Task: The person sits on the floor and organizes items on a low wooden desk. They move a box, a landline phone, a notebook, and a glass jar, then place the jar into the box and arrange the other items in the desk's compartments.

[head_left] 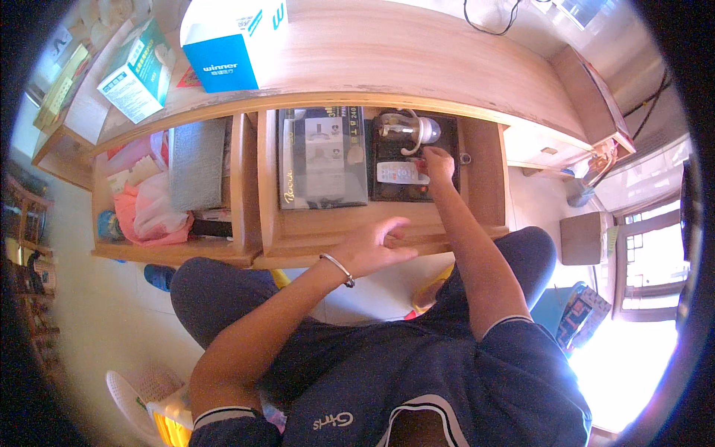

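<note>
My right hand (438, 166) reaches into an open wooden drawer (483, 190), its fingers at a small red thing (420, 166) beside a white remote control (401, 172). Whether the fingers grip it cannot be told. Just above lies a clear feeding bottle with handles (403, 129). The remote and the bottle lie over a dark box or tray (385, 194). To their left is a flat dark box (324, 162) in clear plastic. My left hand (377, 247) hovers near the drawer's front edge, holding nothing, with its fingers apart.
A second open drawer (243, 190) at left holds a grey folder-like item (196, 162) and pink and white plastic bags (153, 212). On the wooden cabinet top (402, 50) stand a blue and white box (226, 61) and a green and white box (139, 72). My knees flank the drawers' fronts.
</note>
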### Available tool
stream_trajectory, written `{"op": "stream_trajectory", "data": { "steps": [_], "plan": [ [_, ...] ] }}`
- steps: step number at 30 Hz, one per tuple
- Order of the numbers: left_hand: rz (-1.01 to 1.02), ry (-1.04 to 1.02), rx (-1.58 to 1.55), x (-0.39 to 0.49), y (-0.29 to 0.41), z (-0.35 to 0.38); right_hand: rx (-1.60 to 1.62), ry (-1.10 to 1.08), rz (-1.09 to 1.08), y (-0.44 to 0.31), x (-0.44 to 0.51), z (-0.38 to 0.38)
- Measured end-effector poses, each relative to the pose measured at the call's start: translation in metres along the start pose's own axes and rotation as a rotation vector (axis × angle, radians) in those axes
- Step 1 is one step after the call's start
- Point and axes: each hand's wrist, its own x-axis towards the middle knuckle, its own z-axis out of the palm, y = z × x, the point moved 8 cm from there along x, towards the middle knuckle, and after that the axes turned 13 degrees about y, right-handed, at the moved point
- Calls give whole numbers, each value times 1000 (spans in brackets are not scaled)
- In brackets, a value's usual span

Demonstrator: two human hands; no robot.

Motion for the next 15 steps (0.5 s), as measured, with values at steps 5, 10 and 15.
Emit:
{"op": "stream_trajectory", "data": {
  "steps": [5, 10, 15],
  "plan": [
    [56, 17, -24, -2, 5, -4, -69, -78, -117, -11, -12, 4],
    [35, -2, 19, -6, 11, -6, 19, -250, 88, 10, -34, 31],
    [-281, -35, -373, -6, -8, -5, 292, -114, 246, 17, -28, 30]
  ]
}}
